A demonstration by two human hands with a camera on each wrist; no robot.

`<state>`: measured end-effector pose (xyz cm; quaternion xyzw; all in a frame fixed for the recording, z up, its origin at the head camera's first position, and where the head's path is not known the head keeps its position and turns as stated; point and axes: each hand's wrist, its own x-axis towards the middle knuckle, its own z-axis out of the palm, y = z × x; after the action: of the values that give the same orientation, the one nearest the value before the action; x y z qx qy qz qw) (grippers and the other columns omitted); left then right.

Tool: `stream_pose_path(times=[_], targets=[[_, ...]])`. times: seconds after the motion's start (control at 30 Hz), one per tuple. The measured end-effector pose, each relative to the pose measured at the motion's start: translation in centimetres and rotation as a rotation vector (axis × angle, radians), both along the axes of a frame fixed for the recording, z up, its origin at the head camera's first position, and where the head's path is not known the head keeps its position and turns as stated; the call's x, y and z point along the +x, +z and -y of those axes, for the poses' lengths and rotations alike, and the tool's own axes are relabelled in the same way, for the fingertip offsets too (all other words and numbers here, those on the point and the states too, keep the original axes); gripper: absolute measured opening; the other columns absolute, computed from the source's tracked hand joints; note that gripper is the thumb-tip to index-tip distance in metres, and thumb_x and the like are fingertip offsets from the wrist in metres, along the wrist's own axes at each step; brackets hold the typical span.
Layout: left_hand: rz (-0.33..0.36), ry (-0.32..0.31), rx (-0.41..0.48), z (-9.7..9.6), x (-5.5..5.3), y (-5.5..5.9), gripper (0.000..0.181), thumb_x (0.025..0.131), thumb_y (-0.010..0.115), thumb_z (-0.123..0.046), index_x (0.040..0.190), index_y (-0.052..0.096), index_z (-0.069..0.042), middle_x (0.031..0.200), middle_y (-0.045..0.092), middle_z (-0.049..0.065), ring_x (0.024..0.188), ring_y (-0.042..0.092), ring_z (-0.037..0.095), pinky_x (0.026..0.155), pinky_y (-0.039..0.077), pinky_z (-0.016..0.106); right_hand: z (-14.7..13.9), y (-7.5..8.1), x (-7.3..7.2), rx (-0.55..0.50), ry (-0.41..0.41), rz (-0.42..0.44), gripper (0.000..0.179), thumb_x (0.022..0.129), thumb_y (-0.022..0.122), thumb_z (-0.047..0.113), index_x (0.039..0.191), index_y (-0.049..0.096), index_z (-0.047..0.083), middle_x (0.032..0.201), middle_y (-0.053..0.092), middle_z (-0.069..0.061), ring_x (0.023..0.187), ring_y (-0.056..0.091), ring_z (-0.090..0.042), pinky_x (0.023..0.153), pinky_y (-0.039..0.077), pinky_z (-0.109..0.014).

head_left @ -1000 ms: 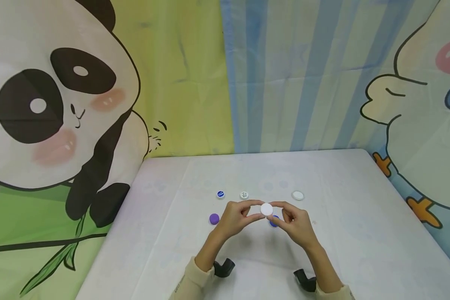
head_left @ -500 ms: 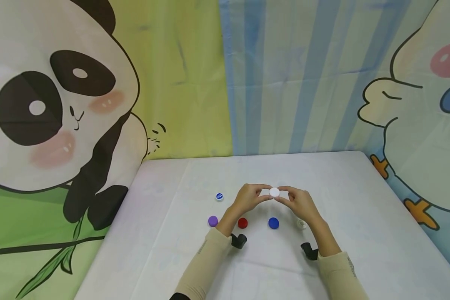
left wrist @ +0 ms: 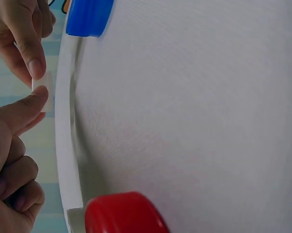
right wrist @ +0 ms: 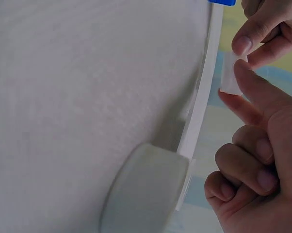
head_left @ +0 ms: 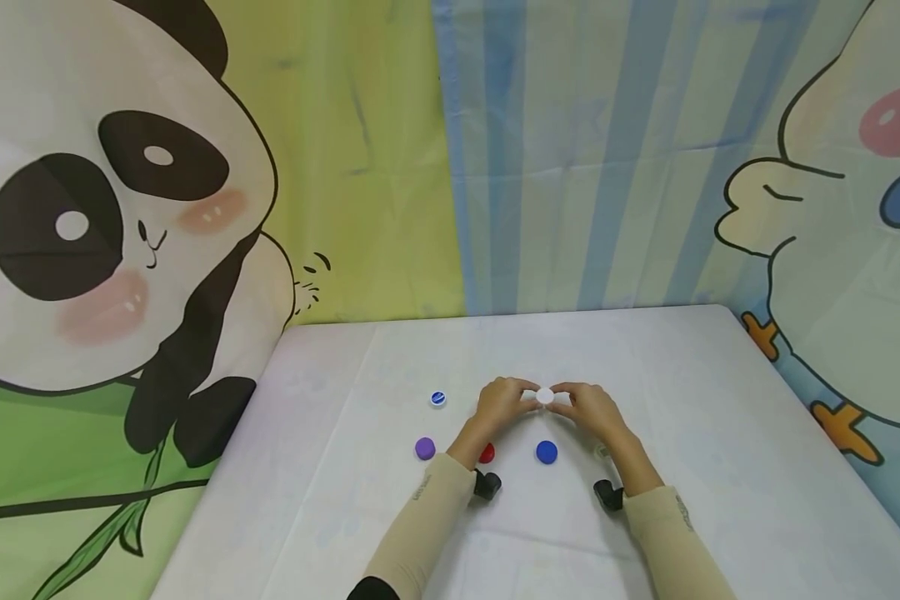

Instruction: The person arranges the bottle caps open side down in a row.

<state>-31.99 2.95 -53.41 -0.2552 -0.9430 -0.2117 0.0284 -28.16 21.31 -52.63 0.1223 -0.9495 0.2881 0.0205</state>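
A small white bottle cap (head_left: 544, 396) is pinched from both sides by my two hands, over the table beyond the blue cap (head_left: 546, 452). My left hand (head_left: 502, 403) holds its left side between thumb and forefinger, the other fingers curled in. On the opposite side, my right hand (head_left: 592, 410) pinches it the same way. Both wrist views show the white cap (right wrist: 229, 74) edge-on between the thumbs. A red cap (head_left: 487, 452) lies beside my left wrist, partly covered by it. By my right wrist is a whitish cap (head_left: 602, 451), mostly hidden.
On the white table (head_left: 330, 517), a purple cap (head_left: 425, 448) lies left of my left forearm. Behind it sits a blue-and-white cap (head_left: 438, 398). A curtain with a panda (head_left: 120, 225) and stripes hangs behind the table.
Both hands have carried the white cap away from me, then slightly lower. The red cap and whitish cap have come into sight; two white caps farther back are now hidden behind the hands.
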Motion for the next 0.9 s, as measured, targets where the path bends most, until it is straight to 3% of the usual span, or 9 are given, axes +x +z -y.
stream_pose_path(times=[0.17,0.27,0.47,0.63,0.9], targets=[[-0.015,0.056,-0.081,-0.6,0.0,0.2,0.033,0.076,0.067,-0.042,0.105,0.068,-0.028,0.096,0.067,-0.008,0.081,0.061,0.013,0.061,0.045,0.025,0.3,0.1,-0.2,0.031,-0.018,0.006,0.041,0.079,0.067,0.033,0.110,0.064,0.007,0.064,0.056,-0.002,0.054,0.040,-0.012,0.050,0.033,-0.027],[-0.014,0.074,-0.110,-0.9,0.1,0.4,0.032,0.075,0.068,-0.042,0.104,0.068,-0.028,0.098,0.067,-0.008,0.083,0.062,0.016,0.062,0.046,0.027,0.3,0.3,-0.4,0.053,-0.029,0.027,0.042,0.078,0.067,0.033,0.111,0.064,0.006,0.058,0.050,0.000,0.054,0.038,-0.013,0.049,0.032,-0.027],[-0.007,0.096,-0.142,-1.1,0.2,0.4,0.029,0.075,0.068,-0.041,0.101,0.069,-0.029,0.098,0.067,-0.009,0.086,0.061,0.016,0.064,0.046,0.028,0.4,0.3,-0.6,0.086,-0.038,0.051,0.040,0.078,0.068,0.031,0.109,0.065,0.007,0.078,0.064,-0.007,0.061,0.046,-0.016,0.055,0.040,-0.032],[-0.003,0.104,-0.143,-1.2,0.2,0.3,0.027,0.075,0.069,-0.040,0.099,0.069,-0.028,0.095,0.067,-0.008,0.084,0.061,0.016,0.061,0.045,0.027,0.3,-0.2,-0.9,0.122,-0.016,0.051,0.039,0.078,0.068,0.032,0.109,0.065,0.009,0.102,0.065,-0.013,0.082,0.061,-0.027,0.070,0.047,-0.042],[0.003,0.105,-0.152,-1.1,0.3,0.0,0.028,0.075,0.069,-0.041,0.099,0.070,-0.028,0.094,0.067,-0.007,0.084,0.061,0.015,0.061,0.045,0.027,0.3,-0.4,-1.0,0.143,0.000,0.053,0.038,0.079,0.067,0.032,0.109,0.065,0.008,0.104,0.064,-0.014,0.090,0.060,-0.032,0.076,0.047,-0.045]])
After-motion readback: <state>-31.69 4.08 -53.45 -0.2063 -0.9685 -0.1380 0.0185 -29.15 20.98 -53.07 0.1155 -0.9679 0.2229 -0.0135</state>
